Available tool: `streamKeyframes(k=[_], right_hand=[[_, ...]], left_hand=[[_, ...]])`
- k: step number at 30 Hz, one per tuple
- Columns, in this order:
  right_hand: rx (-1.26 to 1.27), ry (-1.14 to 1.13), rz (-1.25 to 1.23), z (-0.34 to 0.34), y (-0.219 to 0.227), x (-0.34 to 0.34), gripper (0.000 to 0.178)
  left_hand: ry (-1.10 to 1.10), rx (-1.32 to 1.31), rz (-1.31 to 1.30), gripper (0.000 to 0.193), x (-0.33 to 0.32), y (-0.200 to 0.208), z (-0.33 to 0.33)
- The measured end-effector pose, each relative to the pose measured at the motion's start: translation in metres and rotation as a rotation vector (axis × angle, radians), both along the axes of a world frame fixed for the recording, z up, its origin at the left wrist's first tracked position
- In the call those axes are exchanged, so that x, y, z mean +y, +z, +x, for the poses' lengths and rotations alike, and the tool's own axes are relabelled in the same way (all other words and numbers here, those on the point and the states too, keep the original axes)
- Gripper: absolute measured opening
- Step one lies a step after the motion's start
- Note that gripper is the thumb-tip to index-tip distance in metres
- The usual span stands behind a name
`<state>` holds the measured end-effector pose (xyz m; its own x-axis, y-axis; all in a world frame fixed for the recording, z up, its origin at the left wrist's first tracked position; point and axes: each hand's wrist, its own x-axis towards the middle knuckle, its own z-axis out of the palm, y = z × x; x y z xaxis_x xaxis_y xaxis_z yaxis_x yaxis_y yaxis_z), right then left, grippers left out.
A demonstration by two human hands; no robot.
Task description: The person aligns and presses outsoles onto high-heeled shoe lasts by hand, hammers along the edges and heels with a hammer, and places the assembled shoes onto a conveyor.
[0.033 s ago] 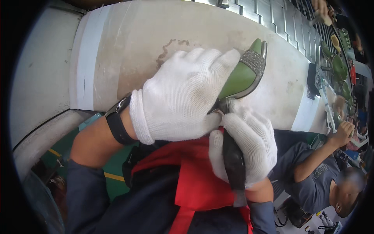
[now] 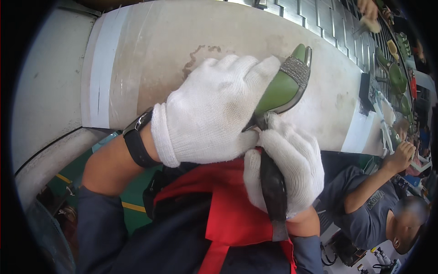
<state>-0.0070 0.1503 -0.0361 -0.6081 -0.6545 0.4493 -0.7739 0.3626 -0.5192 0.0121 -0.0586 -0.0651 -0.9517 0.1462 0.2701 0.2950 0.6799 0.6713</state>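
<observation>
A green pointed shoe (image 2: 279, 93) with a glittery grey band lies on the pale work surface, its toe pointing away. My left hand (image 2: 212, 109), in a white knit glove, is closed over the rear of the shoe and hides that part. Just below the shoe's near edge, my gloved right hand (image 2: 299, 169) grips a black-handled hand tool (image 2: 273, 187). The tool's dark head meets the shoe between both hands; its exact shape is mostly covered by my fingers.
A pale work surface (image 2: 159, 41) with tape strips spans the area before me. Beyond it runs a slatted metal conveyor (image 2: 319, 23). More green shoes (image 2: 396, 77) stand at the right. A co-worker (image 2: 369, 205) sits close on my right, one hand raised.
Both my hands and the shoe have shifted very slightly. At the top right, another person's hand has moved a little. My grip stays the same.
</observation>
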Motion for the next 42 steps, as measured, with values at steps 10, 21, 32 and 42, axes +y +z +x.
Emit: streamKeyframes(k=[10,21,32,42], right_hand=[[-0.668,-0.163,-0.445,-0.023,0.015,0.03,0.03],[-0.929,-0.251,-0.437,-0.07,0.012,0.034,0.022],[-1.013,0.034,-0.05,-0.144,0.04,0.033,0.028],[-1.103,-0.231,-0.484,-0.149,-0.01,0.008,0.029]], left_hand=[[0.036,-0.15,-0.029,0.099,0.003,0.016,-0.022],[0.061,-0.172,-0.035,0.075,0.027,0.018,-0.047],[0.014,-0.166,-0.039,0.088,0.023,0.019,-0.049],[0.065,-0.205,-0.133,0.09,0.02,0.023,-0.041]])
